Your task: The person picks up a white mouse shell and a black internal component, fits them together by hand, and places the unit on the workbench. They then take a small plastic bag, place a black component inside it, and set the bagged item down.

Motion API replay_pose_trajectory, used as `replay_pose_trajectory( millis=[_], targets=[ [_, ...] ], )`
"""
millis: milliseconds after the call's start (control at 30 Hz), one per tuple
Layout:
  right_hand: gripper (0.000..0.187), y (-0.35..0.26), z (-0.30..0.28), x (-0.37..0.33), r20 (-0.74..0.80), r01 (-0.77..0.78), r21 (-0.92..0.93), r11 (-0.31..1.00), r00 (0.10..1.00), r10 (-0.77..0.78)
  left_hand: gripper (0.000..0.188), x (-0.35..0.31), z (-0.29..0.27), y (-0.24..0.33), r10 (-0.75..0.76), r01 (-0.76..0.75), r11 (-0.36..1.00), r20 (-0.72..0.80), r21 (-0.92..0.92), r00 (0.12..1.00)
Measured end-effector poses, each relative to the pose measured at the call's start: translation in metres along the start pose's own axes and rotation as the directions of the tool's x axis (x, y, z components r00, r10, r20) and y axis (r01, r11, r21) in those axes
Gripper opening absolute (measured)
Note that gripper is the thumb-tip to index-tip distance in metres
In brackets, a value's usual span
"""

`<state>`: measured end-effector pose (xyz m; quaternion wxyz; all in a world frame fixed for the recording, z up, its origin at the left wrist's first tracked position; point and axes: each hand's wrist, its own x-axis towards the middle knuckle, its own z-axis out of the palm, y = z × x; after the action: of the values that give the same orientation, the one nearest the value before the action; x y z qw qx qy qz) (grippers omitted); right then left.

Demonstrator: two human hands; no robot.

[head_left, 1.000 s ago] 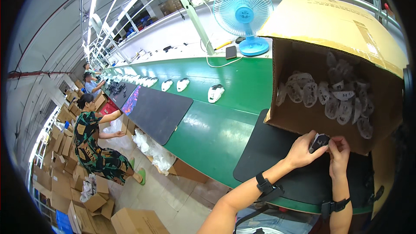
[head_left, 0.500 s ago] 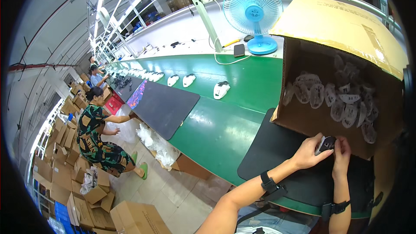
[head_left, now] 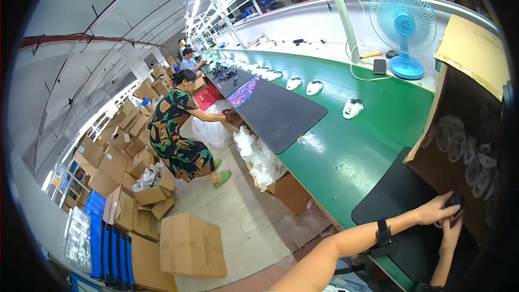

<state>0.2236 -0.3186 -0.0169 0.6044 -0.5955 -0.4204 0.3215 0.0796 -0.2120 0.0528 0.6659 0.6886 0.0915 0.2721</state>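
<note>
Both my hands are closed on a small rounded black-and-white device (head_left: pixel 454 203), its dark side showing. My left hand (head_left: pixel 434 210) grips it from the left. My right hand (head_left: pixel 451 230) holds it from below, partly hidden by the device and my left hand. They are above a black mat (head_left: pixel 386 213), just in front of an open cardboard box (head_left: pixel 430 130) lying on its side. Inside the box are several pieces in clear or whitish wrapping (head_left: pixel 457 143). A similar white device with a black top (head_left: pixel 353 108) sits on the green belt.
More white devices (head_left: pixel 314 87) line the green bench (head_left: pixel 324 167) toward the far end. A blue fan (head_left: pixel 404 27) stands behind it. Another person (head_left: pixel 181 121) bends beside the bench at left. Cartons (head_left: pixel 192 246) stack on the floor, and clear plastic bags (head_left: pixel 259 157) hang by the bench edge.
The view has swung left, so the scene sits farther right. My hands still hold the device, now turned with its dark side up. The other person's hand has reached a dark item near the bench.
</note>
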Motion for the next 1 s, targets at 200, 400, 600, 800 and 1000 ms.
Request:
replay_pose_trajectory(
  millis=[200,400,600,800,1000],
  targets=[
    [0.069,0.01,-0.005,0.002,0.021,0.016,0.027,1.0,1.0,-0.017,0.072,-0.001,-0.001,0.0,0.075,-0.08,0.971,0.033,0.226,0.997],
    [0.062,0.005,-0.002,0.003,-0.033,-0.046,0.09,0.995,0.998,0.049,0.077,0.004,0.003,-0.031,0.103,-0.05,0.885,-0.091,0.462,0.99],
    [0.058,-0.009,0.004,-0.001,-0.014,0.183,-0.004,0.983,0.983,-0.184,0.076,0.002,0.002,-0.013,0.056,-0.044,0.944,-0.026,0.326,0.998],
    [0.057,-0.005,-0.017,0.006,0.057,-0.171,0.636,0.752,0.983,0.175,0.059,0.003,0.005,-0.028,0.439,-0.264,0.722,-0.129,0.64,0.889],
    [0.053,0.011,-0.016,0.012,-0.087,-0.188,0.409,0.893,0.966,0.243,0.046,0.004,0.005,-0.022,0.249,-0.066,0.745,-0.185,0.663,0.951]
  ],
)
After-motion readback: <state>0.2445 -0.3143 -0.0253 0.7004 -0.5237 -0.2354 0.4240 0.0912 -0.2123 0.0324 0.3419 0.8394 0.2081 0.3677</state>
